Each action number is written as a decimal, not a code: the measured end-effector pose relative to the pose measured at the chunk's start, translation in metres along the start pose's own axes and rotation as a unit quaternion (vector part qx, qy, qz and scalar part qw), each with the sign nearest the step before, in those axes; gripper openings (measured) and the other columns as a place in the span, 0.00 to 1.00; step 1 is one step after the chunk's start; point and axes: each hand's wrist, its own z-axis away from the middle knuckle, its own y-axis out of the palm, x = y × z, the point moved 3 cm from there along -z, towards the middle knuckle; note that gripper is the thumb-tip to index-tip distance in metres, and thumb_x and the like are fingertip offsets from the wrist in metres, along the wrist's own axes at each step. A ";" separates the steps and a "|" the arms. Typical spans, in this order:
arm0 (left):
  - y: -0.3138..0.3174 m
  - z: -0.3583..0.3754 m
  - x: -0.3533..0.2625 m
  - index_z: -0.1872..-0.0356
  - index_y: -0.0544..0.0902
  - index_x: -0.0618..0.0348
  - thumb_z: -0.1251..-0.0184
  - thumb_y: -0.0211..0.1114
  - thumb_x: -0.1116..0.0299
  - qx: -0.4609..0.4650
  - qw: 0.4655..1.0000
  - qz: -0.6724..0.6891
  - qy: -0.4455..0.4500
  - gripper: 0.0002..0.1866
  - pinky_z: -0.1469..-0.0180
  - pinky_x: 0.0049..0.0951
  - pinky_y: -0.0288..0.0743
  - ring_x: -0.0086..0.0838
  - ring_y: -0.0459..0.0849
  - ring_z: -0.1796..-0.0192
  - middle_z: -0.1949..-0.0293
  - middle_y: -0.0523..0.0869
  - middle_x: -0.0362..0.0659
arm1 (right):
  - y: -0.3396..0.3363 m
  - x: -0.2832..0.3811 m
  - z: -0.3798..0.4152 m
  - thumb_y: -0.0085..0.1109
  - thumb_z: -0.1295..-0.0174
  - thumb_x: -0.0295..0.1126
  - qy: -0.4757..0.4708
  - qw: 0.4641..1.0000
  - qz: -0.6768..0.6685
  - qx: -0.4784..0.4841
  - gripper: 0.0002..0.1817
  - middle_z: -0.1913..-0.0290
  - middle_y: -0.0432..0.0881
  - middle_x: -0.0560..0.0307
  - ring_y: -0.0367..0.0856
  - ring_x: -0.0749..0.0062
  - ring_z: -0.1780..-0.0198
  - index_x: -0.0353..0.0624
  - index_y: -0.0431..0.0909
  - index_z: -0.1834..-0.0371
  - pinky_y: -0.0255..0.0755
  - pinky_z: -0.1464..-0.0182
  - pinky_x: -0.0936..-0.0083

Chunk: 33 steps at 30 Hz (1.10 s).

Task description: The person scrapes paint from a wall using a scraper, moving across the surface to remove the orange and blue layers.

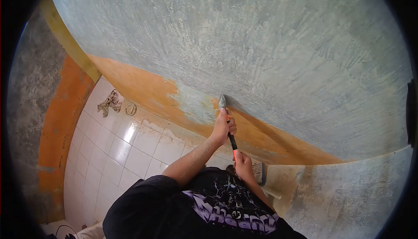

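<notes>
My left hand (pixel 224 127) is closed around the upper part of a scraper (pixel 232 141) with a black and orange handle. Lower down, close to my body, my right hand (pixel 243 166) grips the handle's end. The scraper's grey metal head (pixel 222 101) points up and meets the wall (pixel 244 43), or nearly so, where the grey-blue surface borders an orange band (pixel 143 82). Just left of the head, a pale bluish patch (pixel 196 104) interrupts the orange. Pale specks cover my left forearm.
Below lies a white tiled floor (pixel 126 152), with dusty debris (pixel 152 126) along the wall's foot. A crumpled cloth (pixel 110 103) and a ring-shaped object (pixel 130 109) rest there. Partly hidden behind my right arm is a blue-edged object (pixel 261 173). Side walls stand left and right.
</notes>
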 end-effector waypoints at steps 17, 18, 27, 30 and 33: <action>0.010 0.011 0.002 0.56 0.66 0.46 0.23 0.40 0.37 0.023 0.999 -0.003 -0.025 0.23 0.78 0.24 0.54 0.18 0.54 0.83 0.83 0.55 0.31 | -0.004 -0.010 0.025 0.45 0.23 0.46 0.014 0.971 -0.206 0.122 0.19 0.79 0.70 0.64 0.63 0.84 0.86 0.40 0.74 0.50 0.56 0.85 0.84; 0.012 0.014 0.005 0.56 0.66 0.46 0.23 0.40 0.37 0.029 0.999 -0.008 -0.031 0.23 0.78 0.24 0.54 0.18 0.54 0.83 0.83 0.55 0.31 | -0.004 -0.016 0.028 0.45 0.23 0.45 0.020 0.966 -0.223 0.129 0.19 0.78 0.71 0.63 0.63 0.84 0.86 0.40 0.74 0.48 0.56 0.85 0.84; 0.013 0.008 0.010 0.56 0.65 0.46 0.23 0.40 0.37 0.022 1.000 -0.009 -0.001 0.23 0.77 0.24 0.55 0.18 0.54 0.83 0.83 0.55 0.30 | -0.016 -0.013 0.020 0.45 0.23 0.45 0.031 0.962 -0.230 0.146 0.17 0.81 0.68 0.64 0.61 0.83 0.87 0.41 0.74 0.49 0.55 0.85 0.83; 0.010 0.005 0.007 0.56 0.65 0.46 0.23 0.40 0.37 0.026 1.000 0.007 -0.016 0.23 0.75 0.24 0.56 0.18 0.55 0.82 0.82 0.56 0.31 | -0.019 -0.012 0.013 0.44 0.23 0.45 0.011 0.969 -0.202 0.140 0.17 0.83 0.66 0.65 0.59 0.83 0.88 0.42 0.73 0.49 0.53 0.86 0.82; 0.013 0.007 0.006 0.57 0.65 0.46 0.23 0.40 0.37 0.013 0.999 0.014 -0.032 0.23 0.74 0.24 0.58 0.19 0.56 0.81 0.82 0.57 0.32 | -0.021 -0.012 0.011 0.46 0.23 0.44 0.001 0.976 -0.180 0.124 0.16 0.84 0.63 0.68 0.57 0.85 0.88 0.43 0.73 0.52 0.52 0.86 0.82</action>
